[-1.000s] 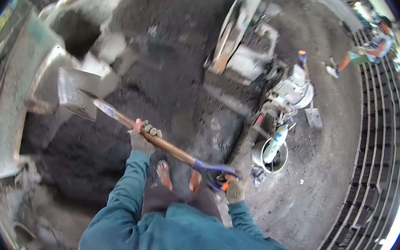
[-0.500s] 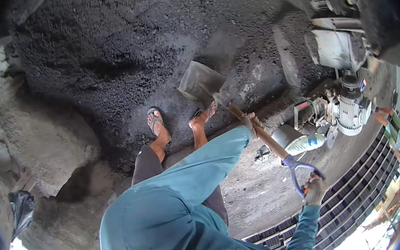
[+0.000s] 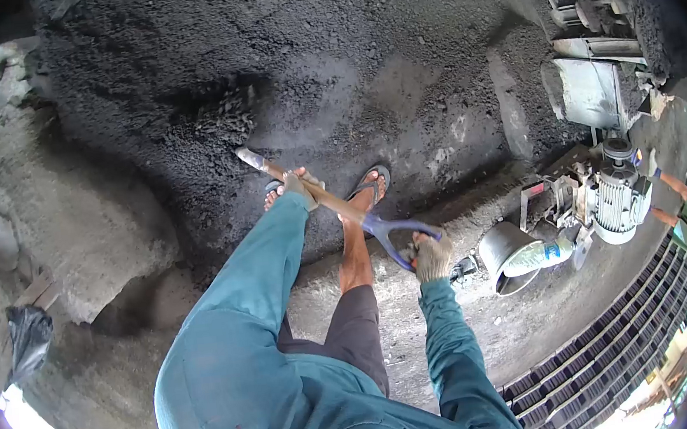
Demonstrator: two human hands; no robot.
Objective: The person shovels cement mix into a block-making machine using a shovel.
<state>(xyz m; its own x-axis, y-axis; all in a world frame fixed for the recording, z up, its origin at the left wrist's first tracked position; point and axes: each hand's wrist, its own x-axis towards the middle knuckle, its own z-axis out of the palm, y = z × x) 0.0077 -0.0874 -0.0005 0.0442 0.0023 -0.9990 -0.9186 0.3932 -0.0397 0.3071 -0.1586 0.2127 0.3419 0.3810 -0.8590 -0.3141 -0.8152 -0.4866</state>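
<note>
Shovel slanted toward ten o'clock, its blade hidden in dark grit; the left hand clasped the shaft, the right hand gripped the handle. One scoop seemed partly gathered, while plenty of loose grit lay unlifted toward twelve o'clock.

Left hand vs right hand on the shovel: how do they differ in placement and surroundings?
Left hand grips the wooden shaft; right hand holds the forked blue handle at the end. Left hand is close by one sandalled foot; right hand is nearer the bucket. Both are gloved and closed on the same tool.
</note>
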